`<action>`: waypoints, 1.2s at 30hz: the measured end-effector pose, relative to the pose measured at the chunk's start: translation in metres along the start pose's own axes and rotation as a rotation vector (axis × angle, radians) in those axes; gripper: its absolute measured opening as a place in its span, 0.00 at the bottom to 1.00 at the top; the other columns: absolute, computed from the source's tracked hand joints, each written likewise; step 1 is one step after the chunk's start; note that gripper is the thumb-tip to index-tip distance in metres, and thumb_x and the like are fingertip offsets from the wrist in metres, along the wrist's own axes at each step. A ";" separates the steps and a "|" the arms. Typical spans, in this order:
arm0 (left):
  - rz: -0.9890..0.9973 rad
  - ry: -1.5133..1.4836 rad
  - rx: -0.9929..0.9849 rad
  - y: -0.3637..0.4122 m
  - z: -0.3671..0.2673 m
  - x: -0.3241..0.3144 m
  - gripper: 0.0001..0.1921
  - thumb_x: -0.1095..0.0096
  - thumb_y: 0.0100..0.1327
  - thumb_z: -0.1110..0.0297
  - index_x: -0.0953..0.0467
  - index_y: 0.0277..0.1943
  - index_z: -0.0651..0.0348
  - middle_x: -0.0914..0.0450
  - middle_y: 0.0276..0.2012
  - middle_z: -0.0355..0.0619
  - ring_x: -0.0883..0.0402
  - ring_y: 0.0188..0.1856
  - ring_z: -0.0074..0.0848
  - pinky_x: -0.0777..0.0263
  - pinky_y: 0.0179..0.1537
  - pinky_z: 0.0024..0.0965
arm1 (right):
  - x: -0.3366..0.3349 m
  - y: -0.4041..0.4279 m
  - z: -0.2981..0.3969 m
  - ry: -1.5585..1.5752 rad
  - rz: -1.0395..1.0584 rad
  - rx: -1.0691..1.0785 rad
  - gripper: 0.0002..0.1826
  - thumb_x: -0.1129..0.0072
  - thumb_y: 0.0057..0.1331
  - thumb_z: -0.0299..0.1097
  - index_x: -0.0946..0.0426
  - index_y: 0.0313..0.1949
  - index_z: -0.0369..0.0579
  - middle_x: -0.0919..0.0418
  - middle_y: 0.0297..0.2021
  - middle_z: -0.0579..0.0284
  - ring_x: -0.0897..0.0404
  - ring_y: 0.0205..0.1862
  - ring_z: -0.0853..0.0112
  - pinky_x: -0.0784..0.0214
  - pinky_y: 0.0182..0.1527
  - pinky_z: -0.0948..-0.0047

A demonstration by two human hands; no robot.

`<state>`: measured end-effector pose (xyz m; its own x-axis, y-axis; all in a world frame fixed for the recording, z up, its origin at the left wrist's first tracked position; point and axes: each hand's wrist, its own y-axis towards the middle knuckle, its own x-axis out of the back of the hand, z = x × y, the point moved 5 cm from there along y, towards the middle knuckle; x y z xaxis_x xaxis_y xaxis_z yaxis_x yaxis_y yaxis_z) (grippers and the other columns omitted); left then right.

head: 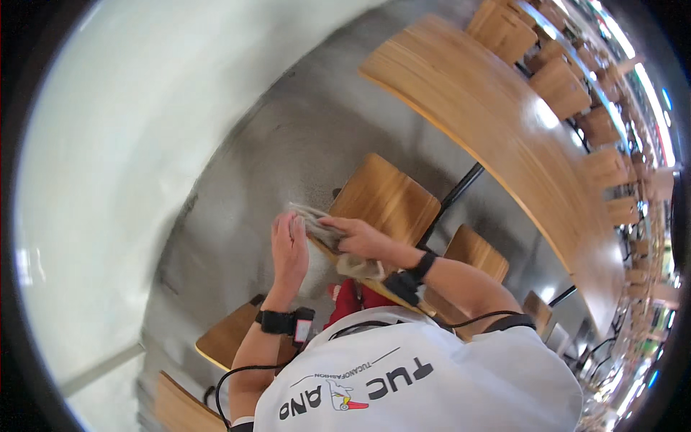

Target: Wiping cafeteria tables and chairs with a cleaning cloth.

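A greyish, crumpled cloth (319, 225) is stretched between my two hands in front of my body. At its left end, the fingers of my left hand (290, 251) close on the fabric. My right hand (363, 238) grips the other side, with the index finger lying along the folds. A loose paler part of the cloth (359, 267) hangs below my right hand. Beneath and beyond the hands is a wooden chair (390, 197), partly hidden by my right hand and the cloth. The cloth is slightly blurred.
A long wooden table (475, 102) curves along the right, on black metal legs (459, 186). More wooden chairs (478, 254) stand near me, one at lower left (227, 335). A pale wall (119, 162) rises on the left above the grey floor (270, 146).
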<state>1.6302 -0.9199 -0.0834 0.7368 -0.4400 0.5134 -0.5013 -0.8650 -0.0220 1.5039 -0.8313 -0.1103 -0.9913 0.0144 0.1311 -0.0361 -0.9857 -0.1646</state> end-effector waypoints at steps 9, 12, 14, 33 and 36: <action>0.209 0.680 -0.036 0.034 -0.033 -0.033 0.13 0.52 0.60 0.62 0.28 0.39 0.63 0.28 0.44 0.51 0.33 0.48 0.42 0.40 0.49 0.38 | -0.027 -0.158 -0.246 -0.972 0.365 0.256 0.26 0.56 0.58 0.36 0.40 0.55 0.37 0.36 0.53 0.45 0.35 0.53 0.53 0.39 0.50 0.63; 0.254 0.701 -0.032 0.022 -0.045 -0.027 0.11 0.52 0.59 0.64 0.28 0.37 0.63 0.27 0.41 0.51 0.31 0.45 0.42 0.39 0.48 0.38 | -0.048 -0.132 -0.269 -0.640 0.397 -0.240 0.28 0.54 0.57 0.38 0.40 0.54 0.32 0.39 0.55 0.45 0.37 0.54 0.53 0.39 0.49 0.63; 0.280 0.723 -0.007 0.016 -0.044 -0.015 0.10 0.53 0.58 0.66 0.28 0.36 0.64 0.26 0.40 0.50 0.31 0.44 0.42 0.39 0.47 0.38 | -0.043 -0.061 -0.206 -0.383 0.220 -0.288 0.26 0.51 0.55 0.36 0.37 0.54 0.45 0.37 0.52 0.44 0.36 0.52 0.53 0.38 0.48 0.62; 0.456 0.784 0.052 0.015 -0.057 0.002 0.10 0.54 0.53 0.74 0.28 0.37 0.68 0.25 0.38 0.53 0.30 0.43 0.44 0.38 0.48 0.40 | 0.135 0.096 -0.272 -0.896 -0.509 -0.543 0.30 0.51 0.56 0.25 0.43 0.59 0.60 0.47 0.59 0.46 0.38 0.53 0.49 0.39 0.52 0.56; 0.452 0.778 0.059 0.014 -0.057 0.005 0.10 0.55 0.53 0.74 0.28 0.36 0.68 0.25 0.37 0.53 0.30 0.42 0.44 0.38 0.47 0.40 | 0.149 0.090 -0.279 -0.773 -0.568 -0.483 0.32 0.48 0.52 0.24 0.41 0.58 0.61 0.47 0.59 0.49 0.38 0.52 0.47 0.37 0.49 0.56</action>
<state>1.6008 -0.9201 -0.0325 -0.0511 -0.4717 0.8803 -0.6288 -0.6696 -0.3953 1.3180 -0.8705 -0.3784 -0.4707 0.1725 0.8652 -0.6806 -0.6950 -0.2317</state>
